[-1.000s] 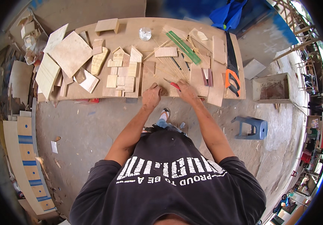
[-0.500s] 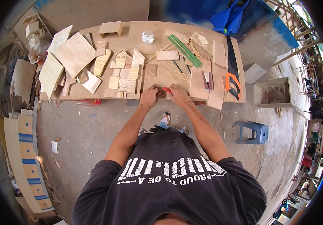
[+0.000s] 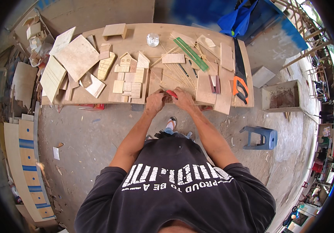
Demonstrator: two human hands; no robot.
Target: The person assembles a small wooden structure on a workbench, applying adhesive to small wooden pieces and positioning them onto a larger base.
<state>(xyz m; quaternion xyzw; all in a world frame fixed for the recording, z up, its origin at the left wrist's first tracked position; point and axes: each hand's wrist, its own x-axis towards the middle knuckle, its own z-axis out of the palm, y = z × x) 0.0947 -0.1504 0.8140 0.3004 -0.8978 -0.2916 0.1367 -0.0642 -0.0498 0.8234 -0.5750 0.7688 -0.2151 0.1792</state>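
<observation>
At the near edge of the workbench, my right hand (image 3: 183, 97) is closed around a slim red-handled tool (image 3: 171, 93), its tip pointing toward my other hand. Beside it, my left hand (image 3: 156, 100) has its fingers curled together at the bench edge; what they pinch is too small to make out. Just beyond both hands lie thin wooden sticks (image 3: 170, 74) and a small wooden block (image 3: 173, 58). Left of my left hand, a small wooden house model (image 3: 128, 62) stands among flat wooden pieces (image 3: 136, 90).
A handsaw with an orange handle (image 3: 240, 90) lies at the bench's right end, near a green ruler-like strip (image 3: 190, 53). A clear jar (image 3: 152, 39) stands at the back. Wooden boards (image 3: 76, 56) pile up on the left. A blue stool (image 3: 261, 138) stands on the floor.
The red-handled tool has turned slightly and shifted a little to the left, with my right hand moving along. My left hand stays nearly in place.
</observation>
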